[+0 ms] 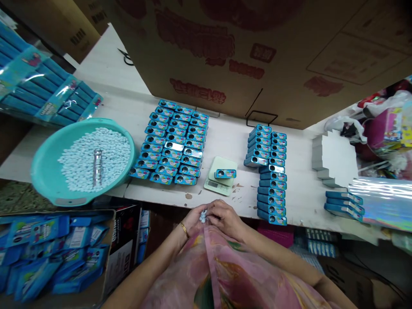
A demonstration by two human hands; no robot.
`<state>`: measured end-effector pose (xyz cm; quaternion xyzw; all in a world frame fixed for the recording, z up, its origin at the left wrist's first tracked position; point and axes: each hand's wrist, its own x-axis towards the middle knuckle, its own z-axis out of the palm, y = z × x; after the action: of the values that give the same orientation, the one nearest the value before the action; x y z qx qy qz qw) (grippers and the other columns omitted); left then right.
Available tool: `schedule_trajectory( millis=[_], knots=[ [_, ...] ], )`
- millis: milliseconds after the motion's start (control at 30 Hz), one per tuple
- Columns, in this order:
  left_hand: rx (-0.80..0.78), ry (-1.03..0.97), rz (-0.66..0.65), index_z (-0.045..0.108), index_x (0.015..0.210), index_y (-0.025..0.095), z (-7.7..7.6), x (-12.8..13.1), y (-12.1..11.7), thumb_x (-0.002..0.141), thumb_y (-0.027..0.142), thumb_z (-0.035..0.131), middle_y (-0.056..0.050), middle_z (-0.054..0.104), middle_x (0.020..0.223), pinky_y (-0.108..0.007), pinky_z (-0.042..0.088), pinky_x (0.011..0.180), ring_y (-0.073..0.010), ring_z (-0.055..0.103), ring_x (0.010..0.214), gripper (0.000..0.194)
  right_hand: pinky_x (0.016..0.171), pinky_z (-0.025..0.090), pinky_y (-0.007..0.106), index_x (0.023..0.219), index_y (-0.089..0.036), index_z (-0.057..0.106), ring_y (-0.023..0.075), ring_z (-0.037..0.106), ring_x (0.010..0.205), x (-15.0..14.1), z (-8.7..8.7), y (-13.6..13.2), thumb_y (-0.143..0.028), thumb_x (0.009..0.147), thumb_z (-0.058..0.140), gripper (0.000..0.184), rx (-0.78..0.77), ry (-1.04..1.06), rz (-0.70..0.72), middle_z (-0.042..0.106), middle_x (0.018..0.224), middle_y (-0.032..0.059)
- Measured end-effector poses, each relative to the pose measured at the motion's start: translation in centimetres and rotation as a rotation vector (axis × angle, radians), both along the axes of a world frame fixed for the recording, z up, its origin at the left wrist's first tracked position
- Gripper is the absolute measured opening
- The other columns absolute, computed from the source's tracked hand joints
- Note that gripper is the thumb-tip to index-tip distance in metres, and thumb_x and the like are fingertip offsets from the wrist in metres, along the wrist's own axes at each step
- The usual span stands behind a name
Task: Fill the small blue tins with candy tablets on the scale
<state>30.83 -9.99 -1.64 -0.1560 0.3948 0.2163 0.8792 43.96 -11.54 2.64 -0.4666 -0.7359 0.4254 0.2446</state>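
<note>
My left hand (193, 221) is cupped in front of my chest, just off the table's front edge, with a small heap of pale blue candies (203, 216) in it. The fingers of my right hand (225, 218) are bent and pinched together at the right side of that heap; what lies between their tips is partly hidden. Beyond my hands, a small blue tin (225, 174) with a round hole in its top lies on a pale kitchen scale (211, 186). At the left, a turquoise basin (45, 171) holds many more candies and a metal scoop (97, 167).
Blocks of blue tins stand left (170, 161) and right (272, 189) of the scale. A big cardboard box (225, 64) blocks the back. Scissors (127, 58) lie behind the basin. An open carton of blue packs (64, 240) sits lower left. Stacked white card (336, 159) is at right.
</note>
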Motion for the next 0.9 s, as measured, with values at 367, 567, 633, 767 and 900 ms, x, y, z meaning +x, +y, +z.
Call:
schedule_trajectory(
  millis=[367,567,633,767,900],
  knots=[
    [-0.039,-0.031,-0.046,0.051,0.057,0.012,0.0,-0.2,-0.1,0.076,0.015,0.044,0.001,0.049,0.046,-0.014,0.034,0.036,-0.0050,0.046,0.039,0.020,0.074,0.042,0.027,0.089,-0.019,0.057,0.0142,0.048,0.085,-0.2,0.1,0.1,-0.021,0.081,0.045,0.014,0.117,-0.062,0.061,0.056,0.089,0.0049],
    [0.077,-0.002,0.005,0.050,0.062,0.012,-0.1,-1.2,0.6,0.075,0.025,0.048,0.000,0.049,0.053,-0.011,0.021,0.029,-0.0044,0.042,0.041,0.019,0.091,0.033,0.039,0.115,-0.022,0.042,0.0204,0.039,0.108,4.9,-2.7,4.3,-0.022,0.076,0.051,0.041,0.270,-0.178,-0.354,0.045,0.115,0.0084],
    [0.096,0.015,0.070,0.049,0.063,0.012,-0.1,-1.6,1.2,0.075,0.024,0.049,0.000,0.049,0.056,-0.011,0.024,0.031,-0.0043,0.043,0.043,0.018,0.089,0.035,0.039,0.118,-0.020,0.039,0.0217,0.040,0.108,6.7,-4.3,6.2,-0.023,0.071,0.055,0.049,0.205,-0.221,-0.365,0.044,0.116,0.0091],
    [0.119,0.106,0.151,0.051,0.068,0.011,-0.3,-1.9,2.8,0.076,0.022,0.047,-0.001,0.050,0.059,-0.012,0.027,0.032,-0.0045,0.044,0.045,0.014,0.077,0.042,0.033,0.107,-0.019,0.045,0.0189,0.050,0.090,7.0,-4.8,8.1,-0.021,0.072,0.051,0.036,0.090,-0.268,-0.274,0.054,0.098,0.0058],
    [0.100,0.132,0.224,0.051,0.070,0.011,-0.7,-1.5,4.5,0.077,0.022,0.045,-0.001,0.049,0.057,-0.012,0.027,0.031,-0.0050,0.045,0.044,0.014,0.077,0.039,0.033,0.109,-0.018,0.045,0.0200,0.047,0.089,4.4,-0.2,6.8,-0.020,0.073,0.050,0.037,0.238,-0.374,-0.100,0.054,0.097,0.0064]
  ],
)
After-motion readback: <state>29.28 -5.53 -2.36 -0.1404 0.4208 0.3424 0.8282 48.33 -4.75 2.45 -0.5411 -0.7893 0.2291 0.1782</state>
